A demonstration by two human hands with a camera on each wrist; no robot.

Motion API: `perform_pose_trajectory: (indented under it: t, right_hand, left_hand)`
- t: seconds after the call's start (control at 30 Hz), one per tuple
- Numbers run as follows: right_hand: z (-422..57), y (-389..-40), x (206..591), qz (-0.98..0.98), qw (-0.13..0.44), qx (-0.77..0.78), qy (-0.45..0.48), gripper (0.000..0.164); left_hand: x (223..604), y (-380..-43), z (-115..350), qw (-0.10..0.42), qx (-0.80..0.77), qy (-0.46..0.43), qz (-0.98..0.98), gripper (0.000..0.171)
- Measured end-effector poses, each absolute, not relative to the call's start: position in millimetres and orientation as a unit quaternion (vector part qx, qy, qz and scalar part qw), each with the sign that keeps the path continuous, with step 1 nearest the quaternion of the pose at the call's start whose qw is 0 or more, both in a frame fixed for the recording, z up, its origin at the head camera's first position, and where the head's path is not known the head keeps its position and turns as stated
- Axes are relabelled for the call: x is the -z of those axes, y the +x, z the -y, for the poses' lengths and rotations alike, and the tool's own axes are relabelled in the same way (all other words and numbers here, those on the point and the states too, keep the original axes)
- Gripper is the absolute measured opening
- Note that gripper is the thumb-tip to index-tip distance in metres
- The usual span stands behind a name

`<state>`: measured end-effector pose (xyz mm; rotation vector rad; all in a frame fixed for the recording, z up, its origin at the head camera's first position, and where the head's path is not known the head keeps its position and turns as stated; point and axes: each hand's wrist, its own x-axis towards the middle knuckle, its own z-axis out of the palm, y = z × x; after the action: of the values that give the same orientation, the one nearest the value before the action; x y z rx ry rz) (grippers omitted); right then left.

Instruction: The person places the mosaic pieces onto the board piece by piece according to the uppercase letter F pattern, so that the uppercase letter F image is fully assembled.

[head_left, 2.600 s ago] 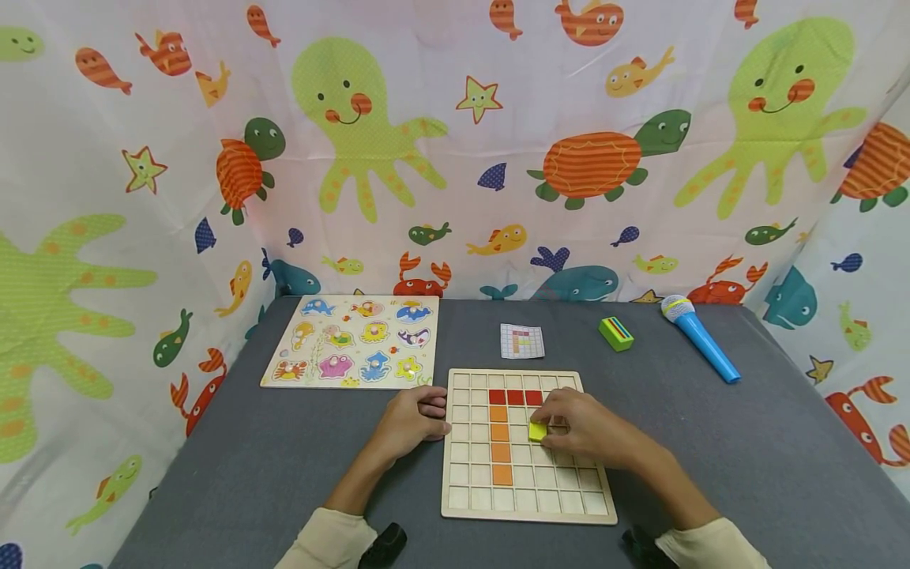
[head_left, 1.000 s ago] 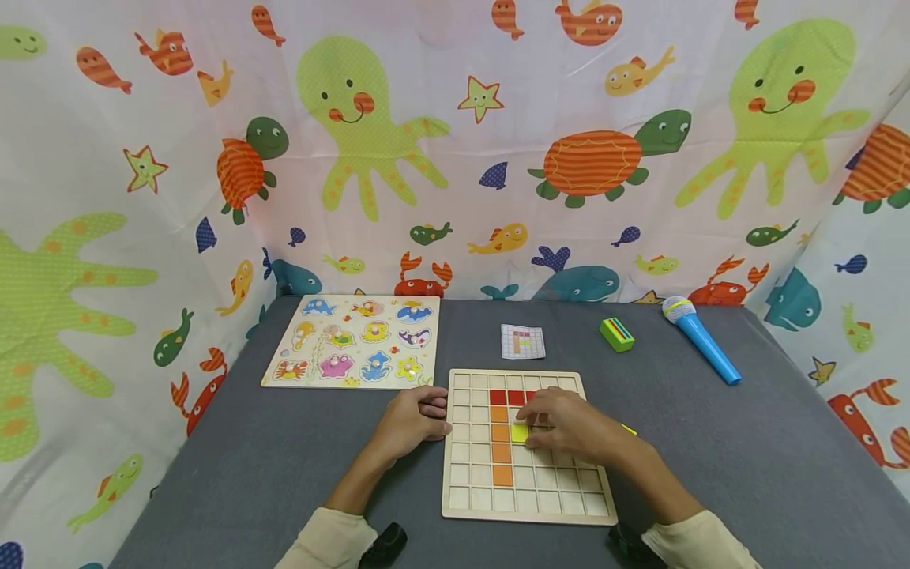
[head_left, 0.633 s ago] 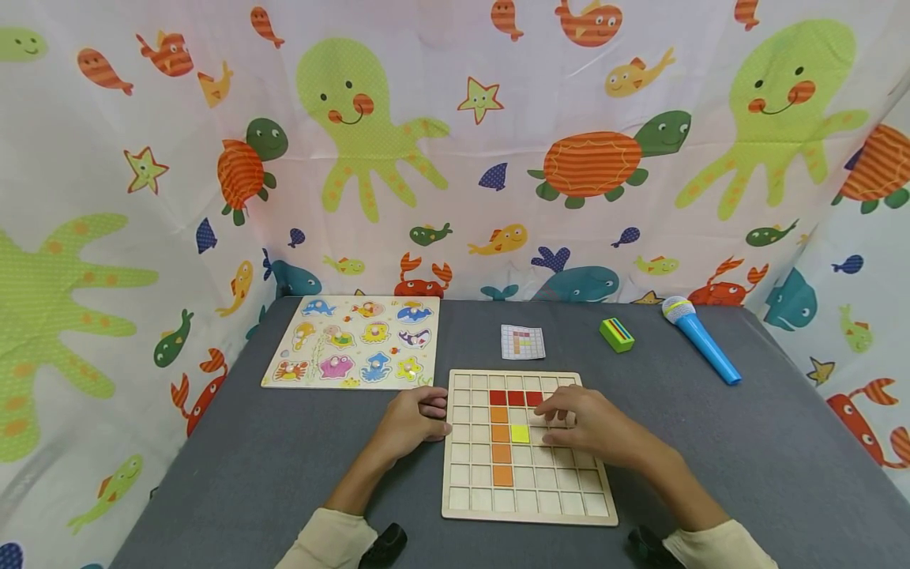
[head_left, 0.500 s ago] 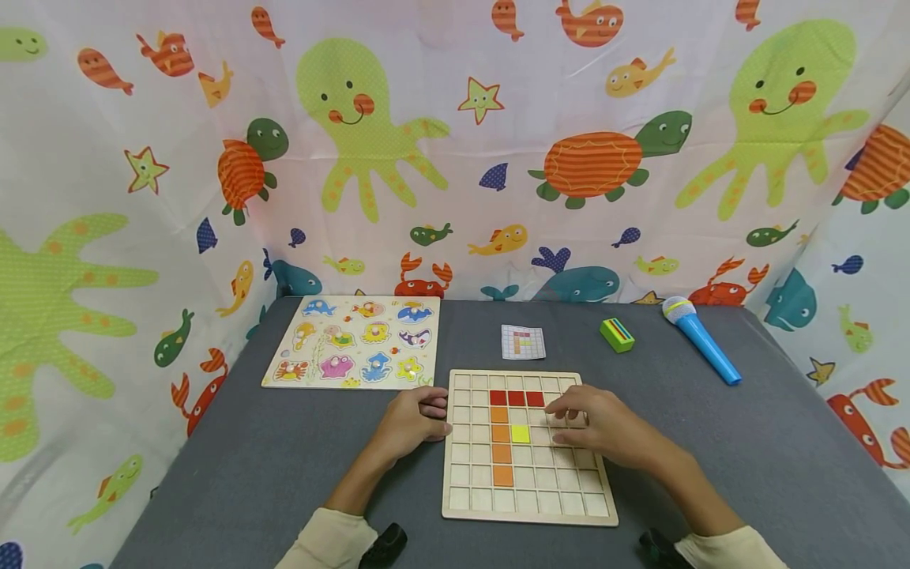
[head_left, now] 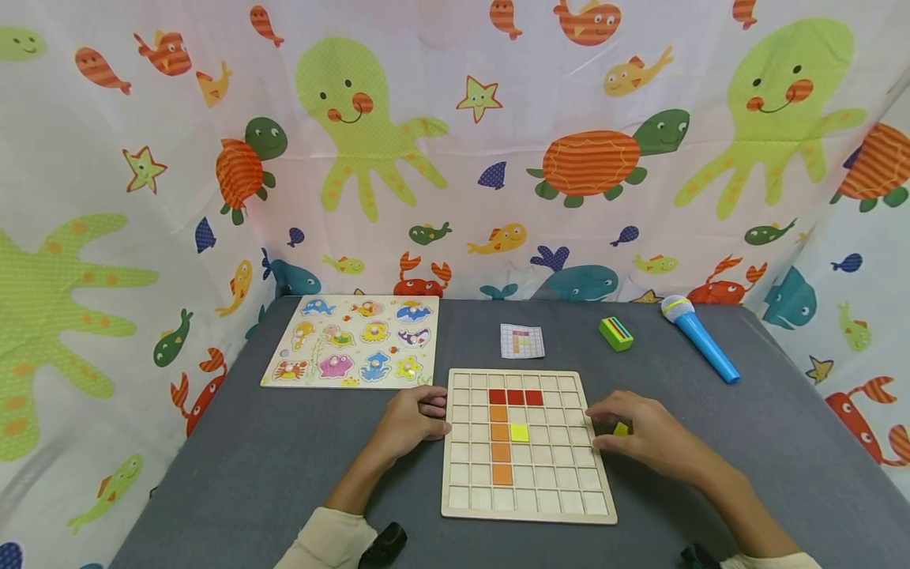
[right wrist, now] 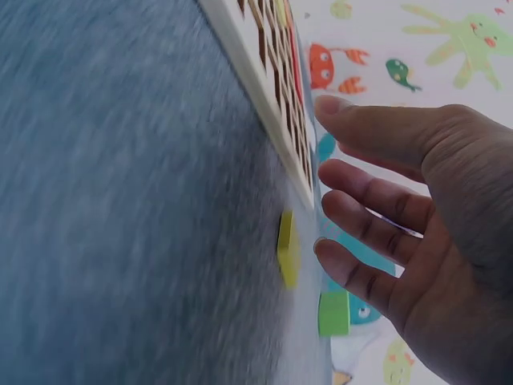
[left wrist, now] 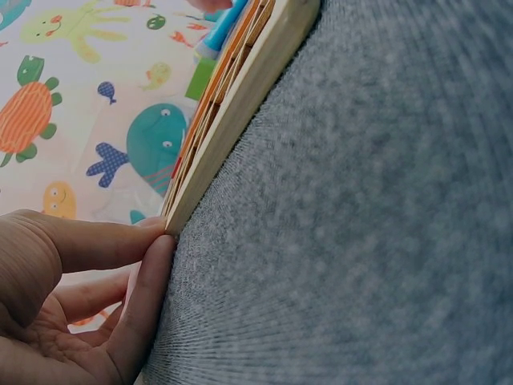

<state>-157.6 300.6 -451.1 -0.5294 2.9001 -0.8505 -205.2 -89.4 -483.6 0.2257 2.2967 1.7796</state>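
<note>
My left hand holds the left edge of a wooden grid board, its thumb and index fingertips right at the rim in the left wrist view. Three red tiles lie in a row on the board, with a column of orange tiles below. One yellow tile sits in a cell beside that column. Just off the board's right edge hovers my right hand, fingers parted and holding nothing. A yellow piece lies on the grey table below its fingers, partly hidden by the hand in the head view.
Behind the board lies a small card printed with a coloured grid. Further right are a green block with coloured stripes and a blue toy microphone. A sea-animal peg puzzle lies back left. A patterned cloth surrounds the table.
My right hand has set the yellow tile in the cell beside the orange column, let go, and moved right, off the board. The left hand has stayed at the board's edge.
</note>
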Motion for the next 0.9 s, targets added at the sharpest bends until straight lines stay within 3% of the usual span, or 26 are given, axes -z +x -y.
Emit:
perform_pose_trajectory:
  t: [0.4,0.9]
  right_hand:
    - [-335.4,-153.2,457.8,-0.955,0.012,0.256,-0.15,0.036]
    - [-343.1,-159.6,461.4,-0.958,0.051,0.241,-0.15,0.034]
  left_hand:
    - [482.3,-205.0,90.1,0.112,-0.606,0.077,-0.784,0.058]
    - [486.4,-208.4,91.3,0.12,-0.599,0.079,-0.788,0.058]
